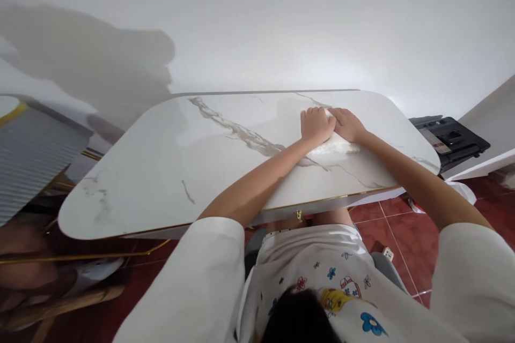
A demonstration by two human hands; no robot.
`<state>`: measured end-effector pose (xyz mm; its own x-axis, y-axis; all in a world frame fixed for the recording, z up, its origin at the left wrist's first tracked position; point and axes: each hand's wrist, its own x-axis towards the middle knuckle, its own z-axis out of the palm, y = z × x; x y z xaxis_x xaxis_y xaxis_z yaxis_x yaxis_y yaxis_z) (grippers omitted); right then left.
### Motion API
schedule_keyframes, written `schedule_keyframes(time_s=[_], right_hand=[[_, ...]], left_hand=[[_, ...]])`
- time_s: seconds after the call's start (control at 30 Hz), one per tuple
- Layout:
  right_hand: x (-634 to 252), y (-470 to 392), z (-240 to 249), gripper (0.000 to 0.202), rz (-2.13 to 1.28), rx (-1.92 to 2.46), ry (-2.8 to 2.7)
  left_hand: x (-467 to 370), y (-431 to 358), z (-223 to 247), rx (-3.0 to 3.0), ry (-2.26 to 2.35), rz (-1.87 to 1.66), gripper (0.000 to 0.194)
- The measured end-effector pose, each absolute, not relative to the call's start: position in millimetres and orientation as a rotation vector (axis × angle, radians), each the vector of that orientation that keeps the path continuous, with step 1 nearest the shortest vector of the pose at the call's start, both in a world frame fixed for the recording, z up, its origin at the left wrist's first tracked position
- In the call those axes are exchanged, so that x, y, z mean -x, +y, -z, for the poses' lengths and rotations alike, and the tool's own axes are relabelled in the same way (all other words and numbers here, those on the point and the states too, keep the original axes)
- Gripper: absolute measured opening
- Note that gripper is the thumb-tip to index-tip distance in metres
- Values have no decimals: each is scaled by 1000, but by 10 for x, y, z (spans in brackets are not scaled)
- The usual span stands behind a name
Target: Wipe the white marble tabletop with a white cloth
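Left hand (317, 126) and right hand (348, 124), touching, press white cloth (335, 146), grip unclear, its near edge running lengthwise along the tabletop (148, 171).

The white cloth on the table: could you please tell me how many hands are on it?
2: the left hand on the left part of the white cloth, and the right hand close beside it on the right. No other hand shows there.

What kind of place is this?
Probably a room in a home, though I can't be certain: there's a white marble-patterned table with gold trim and a small gold drawer knob, a plain white wall behind it and dark red square floor tiles below.
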<state>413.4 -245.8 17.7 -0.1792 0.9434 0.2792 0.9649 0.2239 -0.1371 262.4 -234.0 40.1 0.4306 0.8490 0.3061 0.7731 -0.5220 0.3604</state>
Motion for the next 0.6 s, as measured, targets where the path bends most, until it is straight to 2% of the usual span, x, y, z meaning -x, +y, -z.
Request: schedule_keyframes(time_s=[0.3, 0.6], right_hand=[[-4182, -1572, -131, 53, 84, 1773, -2100], [-4109, -1110, -212, 53, 61, 1907, -2070]], left_hand=[[-2712, -1492, -370, -2446, 1452, -724, 32], [-2747, -945, -359, -2427, 1443, -747, 33]])
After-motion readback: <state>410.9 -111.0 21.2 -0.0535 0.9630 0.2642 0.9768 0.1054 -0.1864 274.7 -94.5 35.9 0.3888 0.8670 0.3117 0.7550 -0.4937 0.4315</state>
